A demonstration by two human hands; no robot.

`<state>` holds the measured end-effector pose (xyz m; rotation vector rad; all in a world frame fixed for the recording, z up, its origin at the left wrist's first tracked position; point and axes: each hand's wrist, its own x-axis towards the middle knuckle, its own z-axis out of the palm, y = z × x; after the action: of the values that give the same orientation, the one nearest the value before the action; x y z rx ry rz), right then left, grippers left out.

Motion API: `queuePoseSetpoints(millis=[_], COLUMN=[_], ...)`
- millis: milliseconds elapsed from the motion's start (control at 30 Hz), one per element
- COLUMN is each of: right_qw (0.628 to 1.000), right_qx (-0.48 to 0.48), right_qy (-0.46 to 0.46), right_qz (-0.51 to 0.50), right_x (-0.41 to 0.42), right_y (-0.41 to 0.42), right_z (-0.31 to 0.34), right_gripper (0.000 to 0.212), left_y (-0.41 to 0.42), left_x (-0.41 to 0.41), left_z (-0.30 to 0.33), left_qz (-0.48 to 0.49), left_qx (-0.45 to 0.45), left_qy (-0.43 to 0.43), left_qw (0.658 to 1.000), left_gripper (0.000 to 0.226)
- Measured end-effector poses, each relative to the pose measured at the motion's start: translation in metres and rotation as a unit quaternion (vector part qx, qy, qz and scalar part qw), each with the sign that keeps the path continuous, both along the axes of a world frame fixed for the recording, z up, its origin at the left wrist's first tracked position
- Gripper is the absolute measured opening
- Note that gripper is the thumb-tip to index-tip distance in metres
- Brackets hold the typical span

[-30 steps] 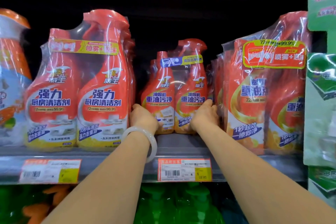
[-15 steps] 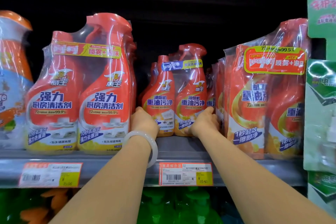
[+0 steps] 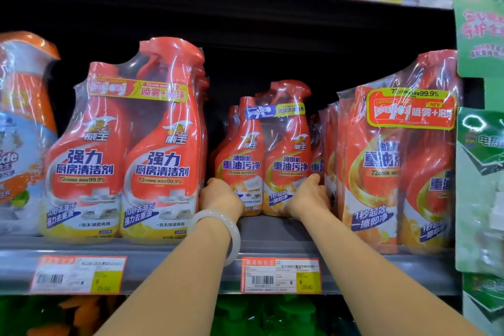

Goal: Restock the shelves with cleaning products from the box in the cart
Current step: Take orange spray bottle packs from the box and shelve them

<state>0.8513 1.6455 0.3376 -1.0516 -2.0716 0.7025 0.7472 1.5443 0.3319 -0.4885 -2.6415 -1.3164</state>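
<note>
Both arms reach forward, left grip (image 3: 220,196) and right grip (image 3: 309,194) curled, facing inward.

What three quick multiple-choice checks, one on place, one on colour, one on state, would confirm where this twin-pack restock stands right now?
1. Where does the held twin-pack stand?
A. at the shelf's front edge
B. set back on the shelf, between the two front packs
C. on the shelf below

2. What colour is the bracelet on the left wrist?
A. pale white
B. black
C. red

3. How are the hands placed?
A. both hang idle
B. only the right touches the pack
C. the left hand and the right hand hold the pack's lower sides

Key: 1 B, bare shelf shows in front of it, with large packs left and right. 2 A, a pale white ring. 3 C, one hand on each lower side.
</note>
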Motion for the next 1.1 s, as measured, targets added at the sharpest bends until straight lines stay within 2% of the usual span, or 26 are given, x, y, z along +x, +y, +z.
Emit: queuePoseSetpoints(millis=[67, 133, 233, 300, 367, 433, 500, 667, 733, 867, 967, 1100], right_qw=[1.000, 0.999, 0.999, 0.998, 0.994, 0.984, 0.971, 0.905, 0.877, 0.817, 0.770, 0.699], right_qx=[-0.008, -0.022, -0.018, 0.026, 0.084, 0.138, 0.187, 0.343, 0.366, 0.355, 0.337, 0.324], right_qy=[-0.005, -0.012, -0.025, -0.027, -0.009, 0.009, 0.010, -0.045, -0.072, -0.160, -0.205, -0.251], right_qz=[0.005, 0.023, 0.041, 0.054, 0.076, 0.110, 0.150, 0.247, 0.304, 0.426, 0.502, 0.586], right_x=[0.003, 0.009, 0.018, 0.030, 0.041, 0.053, 0.064, 0.079, 0.074, 0.044, 0.019, -0.011], right_y=[-0.004, -0.011, -0.025, -0.035, -0.047, -0.062, -0.084, -0.167, -0.208, -0.303, -0.392, -0.527], right_z=[0.000, 0.002, 0.007, 0.011, 0.013, 0.013, 0.009, -0.011, -0.022, -0.056, -0.091, -0.148], right_gripper=[0.087, 0.092, 0.097, 0.089, 0.073, 0.060, 0.054, 0.048, 0.048, 0.051, 0.055, 0.051], left_y=[0.001, 0.000, -0.009, -0.023, -0.038, -0.062, -0.092, -0.191, -0.238, -0.341, -0.431, -0.566], left_x=[0.001, 0.005, 0.017, 0.039, 0.062, 0.091, 0.110, 0.121, 0.116, 0.101, 0.094, 0.091], left_z=[-0.001, -0.003, -0.002, 0.002, 0.004, 0.004, 0.003, -0.007, -0.019, -0.062, -0.105, -0.167], left_qz=[-0.040, -0.076, -0.088, -0.094, -0.087, -0.067, -0.038, 0.022, 0.056, 0.126, 0.163, 0.215], left_qx=[0.005, -0.047, -0.107, -0.140, -0.144, -0.125, -0.146, -0.186, -0.229, -0.370, -0.427, -0.482], left_qy=[-0.020, -0.016, 0.060, 0.133, 0.207, 0.273, 0.339, 0.391, 0.374, 0.243, 0.176, 0.088], left_qw=[0.999, 0.996, 0.989, 0.977, 0.964, 0.952, 0.929, 0.901, 0.897, 0.888, 0.872, 0.845], left_gripper=[0.074, 0.087, 0.067, 0.040, 0.025, 0.025, 0.028, 0.047, 0.053, 0.069, 0.068, 0.054])
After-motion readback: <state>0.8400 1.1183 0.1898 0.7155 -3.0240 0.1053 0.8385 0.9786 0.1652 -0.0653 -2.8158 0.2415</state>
